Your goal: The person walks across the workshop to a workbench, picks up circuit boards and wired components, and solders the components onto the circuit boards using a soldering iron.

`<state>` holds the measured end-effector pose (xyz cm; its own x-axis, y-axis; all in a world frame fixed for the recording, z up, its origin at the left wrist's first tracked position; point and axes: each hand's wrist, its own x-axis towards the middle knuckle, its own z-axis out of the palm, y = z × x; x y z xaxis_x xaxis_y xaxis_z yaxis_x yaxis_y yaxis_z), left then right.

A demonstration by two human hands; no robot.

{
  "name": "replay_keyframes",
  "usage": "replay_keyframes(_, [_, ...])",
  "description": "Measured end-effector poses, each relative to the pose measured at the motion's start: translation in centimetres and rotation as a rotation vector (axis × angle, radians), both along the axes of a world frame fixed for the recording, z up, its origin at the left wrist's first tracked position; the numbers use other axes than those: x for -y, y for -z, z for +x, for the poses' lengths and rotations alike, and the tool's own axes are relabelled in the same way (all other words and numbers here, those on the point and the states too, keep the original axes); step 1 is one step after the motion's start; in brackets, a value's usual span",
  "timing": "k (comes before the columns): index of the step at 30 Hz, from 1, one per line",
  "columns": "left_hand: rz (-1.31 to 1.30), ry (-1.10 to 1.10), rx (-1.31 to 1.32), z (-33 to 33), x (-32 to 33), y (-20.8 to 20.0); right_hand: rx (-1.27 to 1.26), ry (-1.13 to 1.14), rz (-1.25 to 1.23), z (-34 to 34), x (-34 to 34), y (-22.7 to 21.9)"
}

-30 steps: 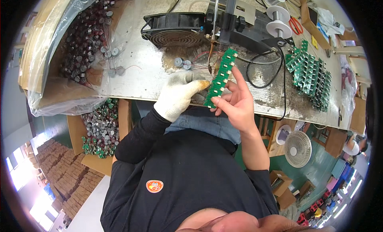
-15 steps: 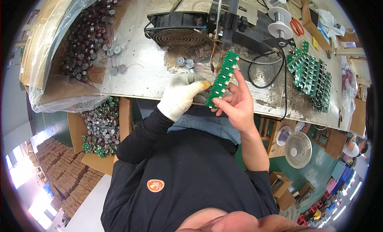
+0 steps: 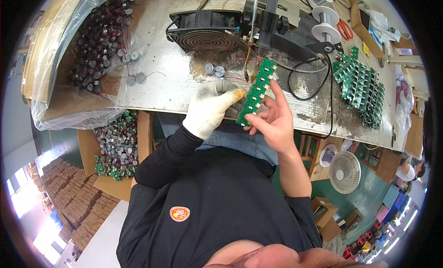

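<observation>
A long green circuit board (image 3: 257, 92) with a row of pale connectors along its edge is held slantwise over the table's near edge. My bare right hand (image 3: 273, 118) grips its lower end between thumb and fingers, the index finger stretched along the right side. In a white glove with an orange-stained thumb, my left hand (image 3: 210, 104) is closed close to the board's left edge; whatever it pinches is hidden. Beyond the glove lie two small round motors (image 3: 214, 70) with red wires. A thin soldering tip (image 3: 247, 74) points down just left of the board's upper part.
A black fan (image 3: 205, 32) and a stand with solder wire spools (image 3: 325, 26) stand at the back. Green boards (image 3: 360, 86) are piled at right, near a black cable (image 3: 295, 97). Left are a plastic-lined box of motors (image 3: 92, 51) and a lower carton (image 3: 144, 134).
The board's lower end has shifted slightly left. My gloved left hand has moved a little, still beside the board; my right hand keeps its hold.
</observation>
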<state>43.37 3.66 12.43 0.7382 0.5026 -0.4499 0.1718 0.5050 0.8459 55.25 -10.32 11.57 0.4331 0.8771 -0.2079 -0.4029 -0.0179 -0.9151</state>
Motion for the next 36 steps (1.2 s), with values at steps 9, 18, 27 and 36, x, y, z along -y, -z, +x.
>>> replay_keyframes(9, [-0.070, -0.024, -0.003, 0.5, 0.4, -0.6, -0.007, 0.014, 0.002, 0.1, 0.2, 0.0])
replay_keyframes(18, [-0.079, -0.064, -0.020, 0.4, 0.5, -0.7, -0.005, 0.013, 0.012, 0.0, 0.1, 0.1])
replay_keyframes(27, [0.304, -0.007, -0.064, -0.7, 0.0, -0.3, 0.002, 0.028, -0.073, -0.1, -0.1, -0.1])
replay_keyframes(36, [1.356, -0.308, -0.229, -6.2, -4.1, 0.4, 0.062, 0.074, -0.039, 0.6, 0.1, 0.3])
